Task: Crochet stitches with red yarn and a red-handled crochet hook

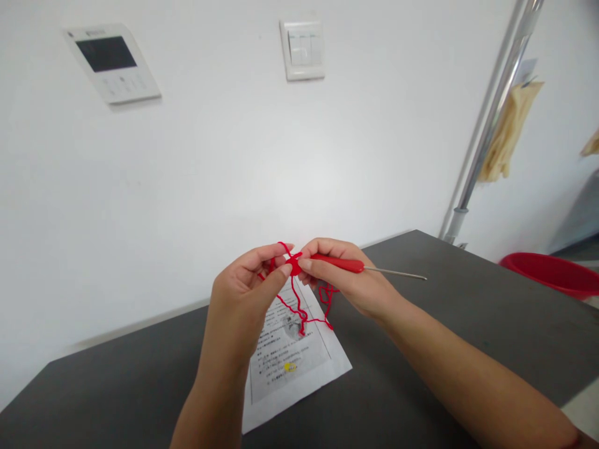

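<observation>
A small piece of red crochet work is pinched between the fingertips of my left hand, with red yarn looped over its index finger. My right hand has its thumb and index fingertips at the right edge of the piece. Tucked in that same hand is a crochet hook with a red handle, its thin metal shaft pointing right, away from the work. Loose red yarn trails down below the hands. Under it lies a printed sheet of paper with a small yellow mark.
The dark grey table meets a white wall with an intercom panel and a light switch. At right stand a metal pole, hanging yellowish gloves and a red basin beyond the table's edge.
</observation>
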Demonstrator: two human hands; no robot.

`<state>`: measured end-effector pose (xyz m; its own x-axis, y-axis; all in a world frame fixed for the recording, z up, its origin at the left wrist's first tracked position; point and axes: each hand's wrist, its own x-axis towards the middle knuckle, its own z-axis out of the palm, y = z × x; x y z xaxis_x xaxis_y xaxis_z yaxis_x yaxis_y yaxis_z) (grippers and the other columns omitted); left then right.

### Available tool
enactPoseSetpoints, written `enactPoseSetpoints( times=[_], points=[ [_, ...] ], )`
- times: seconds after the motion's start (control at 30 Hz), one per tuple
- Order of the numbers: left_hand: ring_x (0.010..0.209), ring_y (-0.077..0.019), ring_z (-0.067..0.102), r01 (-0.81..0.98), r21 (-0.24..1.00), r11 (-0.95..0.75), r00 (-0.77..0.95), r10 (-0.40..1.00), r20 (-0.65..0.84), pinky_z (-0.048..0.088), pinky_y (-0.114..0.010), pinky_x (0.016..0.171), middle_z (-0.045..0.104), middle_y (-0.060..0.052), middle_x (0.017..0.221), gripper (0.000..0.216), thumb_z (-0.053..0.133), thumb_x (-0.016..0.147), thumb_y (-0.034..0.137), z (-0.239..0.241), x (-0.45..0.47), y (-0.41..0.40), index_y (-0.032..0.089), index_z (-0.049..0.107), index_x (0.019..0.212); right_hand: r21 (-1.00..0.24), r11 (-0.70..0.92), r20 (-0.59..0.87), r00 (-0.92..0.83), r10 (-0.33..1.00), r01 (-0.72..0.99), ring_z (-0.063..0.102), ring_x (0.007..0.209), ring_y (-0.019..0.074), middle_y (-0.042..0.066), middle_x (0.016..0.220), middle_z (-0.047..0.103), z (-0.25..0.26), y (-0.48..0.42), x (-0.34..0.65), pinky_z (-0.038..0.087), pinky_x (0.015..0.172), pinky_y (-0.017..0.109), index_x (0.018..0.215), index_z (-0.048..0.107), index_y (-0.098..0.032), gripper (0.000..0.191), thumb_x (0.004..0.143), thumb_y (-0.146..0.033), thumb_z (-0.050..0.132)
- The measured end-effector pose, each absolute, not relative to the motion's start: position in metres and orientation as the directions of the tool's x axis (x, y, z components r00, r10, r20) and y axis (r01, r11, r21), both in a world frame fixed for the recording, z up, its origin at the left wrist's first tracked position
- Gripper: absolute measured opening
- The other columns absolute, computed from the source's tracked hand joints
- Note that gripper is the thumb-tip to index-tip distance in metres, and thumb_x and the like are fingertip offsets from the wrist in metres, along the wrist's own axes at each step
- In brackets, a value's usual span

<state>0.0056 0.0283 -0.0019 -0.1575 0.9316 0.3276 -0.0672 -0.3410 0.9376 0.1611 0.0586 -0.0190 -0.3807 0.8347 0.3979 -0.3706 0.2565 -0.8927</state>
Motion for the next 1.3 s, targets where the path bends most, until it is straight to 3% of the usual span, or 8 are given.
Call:
enactPoseSetpoints(
  times=[0.33, 0.5, 0.6, 0.7, 0.8, 0.93, 1.1, 1.3],
  points=[
    [0.076, -0.0190, 0.073, -0.120, 0.942, -0.312, -0.134, 0.946, 0.296, 0.058, -0.028, 0.071, 0.080, -0.005, 0.079, 0.017, 0.082, 0.070, 0.026, -0.003, 0.008, 0.028, 0.019, 0.083, 0.086, -0.891, 0.302, 0.421, -0.366, 0.830, -0.339, 0.051, 0.060, 0.0096, -0.003, 0.067, 0.061, -0.019, 0.058, 0.163, 0.039, 0.059, 0.025, 0.077, 0.063, -0.017, 0.021, 0.084, -0.034, 0.073],
    [0.069, -0.0166, 0.071, -0.093, 0.939, -0.332, -0.138, 0.938, 0.318, 0.057, -0.027, 0.067, 0.080, -0.005, 0.080, 0.021, 0.085, 0.068, 0.024, -0.004, 0.008, 0.027, 0.019, 0.083, 0.089, -0.883, 0.358, 0.450, -0.330, 0.830, -0.304, 0.051, 0.060, 0.0101, -0.003, 0.067, 0.061, -0.019, 0.059, 0.165, 0.039, 0.059, 0.026, 0.078, 0.065, -0.018, 0.028, 0.085, -0.043, 0.074],
    [0.072, -0.0149, 0.071, -0.073, 0.929, -0.362, -0.183, 0.921, 0.345, 0.056, -0.026, 0.069, 0.082, -0.005, 0.085, 0.020, 0.086, 0.067, 0.021, -0.003, 0.006, 0.027, 0.020, 0.084, 0.087, -0.813, 0.479, 0.562, -0.227, 0.796, -0.332, 0.050, 0.059, 0.0111, -0.002, 0.064, 0.059, -0.021, 0.062, 0.168, 0.038, 0.058, 0.027, 0.076, 0.069, -0.018, 0.037, 0.093, -0.050, 0.063],
    [0.076, -0.0134, 0.071, -0.087, 0.927, -0.366, -0.201, 0.917, 0.343, 0.056, -0.023, 0.073, 0.082, -0.003, 0.086, 0.017, 0.086, 0.067, 0.019, -0.001, 0.004, 0.026, 0.022, 0.084, 0.084, -0.715, 0.524, 0.642, -0.138, 0.754, -0.464, 0.043, 0.052, 0.0113, -0.002, 0.054, 0.050, -0.022, 0.065, 0.172, 0.032, 0.053, 0.028, 0.068, 0.071, -0.018, 0.044, 0.098, -0.046, 0.055],
    [0.077, -0.0129, 0.072, -0.116, 0.927, -0.356, -0.196, 0.924, 0.330, 0.056, -0.022, 0.072, 0.083, -0.003, 0.086, 0.017, 0.086, 0.067, 0.018, 0.000, 0.005, 0.024, 0.022, 0.084, 0.084, -0.639, 0.503, 0.689, -0.141, 0.711, -0.582, 0.040, 0.049, 0.0115, -0.003, 0.051, 0.048, -0.022, 0.063, 0.173, 0.029, 0.050, 0.027, 0.071, 0.072, -0.018, 0.031, 0.093, -0.034, 0.058],
    [0.074, -0.0127, 0.071, -0.131, 0.928, -0.350, -0.181, 0.929, 0.324, 0.056, -0.022, 0.069, 0.083, -0.004, 0.086, 0.018, 0.086, 0.066, 0.017, 0.001, 0.007, 0.023, 0.021, 0.084, 0.084, -0.632, 0.433, 0.682, -0.196, 0.705, -0.643, 0.039, 0.047, 0.0103, -0.006, 0.052, 0.050, -0.024, 0.060, 0.169, 0.029, 0.050, 0.025, 0.081, 0.065, -0.020, 0.005, 0.085, -0.022, 0.064],
    [0.078, -0.0138, 0.072, -0.165, 0.926, -0.341, -0.162, 0.935, 0.315, 0.057, -0.023, 0.074, 0.083, -0.005, 0.088, 0.019, 0.088, 0.065, 0.017, 0.003, 0.007, 0.021, 0.021, 0.084, 0.083, -0.639, 0.410, 0.691, -0.250, 0.679, -0.651, 0.042, 0.050, 0.0098, -0.007, 0.054, 0.053, -0.028, 0.060, 0.165, 0.032, 0.051, 0.023, 0.081, 0.059, -0.020, 0.007, 0.086, -0.019, 0.064],
    [0.073, -0.0108, 0.071, -0.170, 0.926, -0.337, -0.139, 0.939, 0.316, 0.056, -0.019, 0.070, 0.082, -0.002, 0.083, 0.016, 0.086, 0.068, 0.017, 0.003, 0.007, 0.020, 0.022, 0.084, 0.083, -0.618, 0.440, 0.711, -0.226, 0.665, -0.651, 0.044, 0.051, 0.0094, -0.007, 0.055, 0.054, -0.030, 0.061, 0.165, 0.033, 0.053, 0.023, 0.084, 0.060, -0.020, 0.006, 0.088, -0.017, 0.063]
  ],
)
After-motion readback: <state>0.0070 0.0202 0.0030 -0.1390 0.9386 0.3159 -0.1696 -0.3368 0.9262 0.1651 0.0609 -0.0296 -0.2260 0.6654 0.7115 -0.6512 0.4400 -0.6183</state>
